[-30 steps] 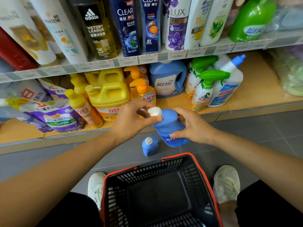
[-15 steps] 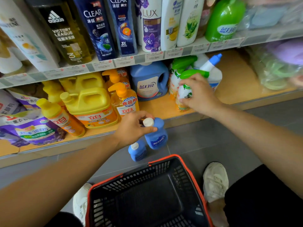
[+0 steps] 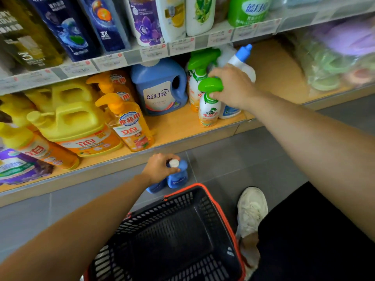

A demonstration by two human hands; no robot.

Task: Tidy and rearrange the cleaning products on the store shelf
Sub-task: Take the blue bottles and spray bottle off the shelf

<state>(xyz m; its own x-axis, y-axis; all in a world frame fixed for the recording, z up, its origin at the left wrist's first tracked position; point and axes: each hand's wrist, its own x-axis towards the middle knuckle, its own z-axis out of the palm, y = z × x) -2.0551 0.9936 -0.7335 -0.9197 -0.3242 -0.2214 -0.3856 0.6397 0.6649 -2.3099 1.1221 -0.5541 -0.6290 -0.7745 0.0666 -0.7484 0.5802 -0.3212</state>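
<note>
Mid-frame, my right grip [image 3: 231,86] clasps a shelved spray bottle [image 3: 210,110]; left grip [image 3: 158,169] holds a blue bottle [image 3: 178,179], not yet shelved.

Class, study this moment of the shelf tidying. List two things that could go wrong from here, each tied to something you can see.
1. The right hand grips the front spray bottle by its green trigger head; a squeeze might spray, and lifting could knock the white bottle behind.
2. The left hand holds a small blue bottle by its cap beside a second blue bottle on the floor; it may topple that one.
</note>
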